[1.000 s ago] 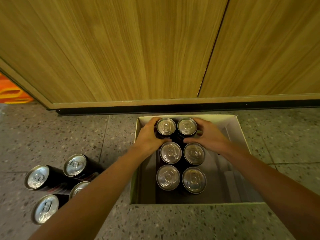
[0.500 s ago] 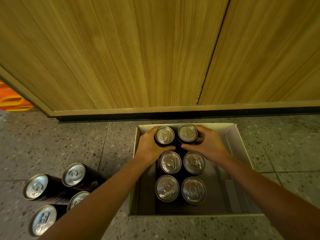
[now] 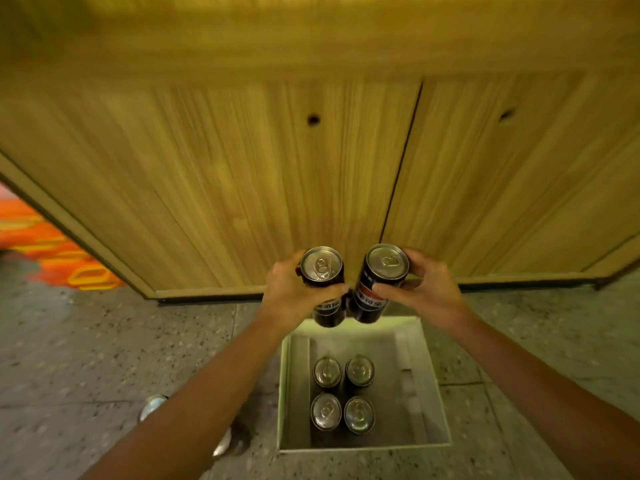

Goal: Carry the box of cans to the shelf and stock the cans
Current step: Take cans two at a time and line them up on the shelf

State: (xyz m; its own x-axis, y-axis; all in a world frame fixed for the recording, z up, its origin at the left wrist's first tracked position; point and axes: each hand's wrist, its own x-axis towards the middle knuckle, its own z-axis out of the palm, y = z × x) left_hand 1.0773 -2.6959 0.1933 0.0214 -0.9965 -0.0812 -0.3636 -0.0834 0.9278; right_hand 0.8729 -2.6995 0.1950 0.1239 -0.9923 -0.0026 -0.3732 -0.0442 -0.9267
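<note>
Moved: 2 cans (image 3: 322, 268) up out of box (image 3: 294, 393); 4 remain.
Grip: left hand (image 3: 294, 294), right hand (image 3: 427, 289) each clasp 1.
Risk: cans knock, slip; floor cans (image 3: 152, 406) underfoot.

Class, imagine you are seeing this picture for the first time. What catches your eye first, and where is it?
Two dark cans are held up mid-frame: the left hand grips the left can, the right hand the right can, in front of wooden cabinet doors. Below, an open box on the speckled floor holds four more cans, upright in a two-by-two block. A blurred orange patch glows at far left.
</note>
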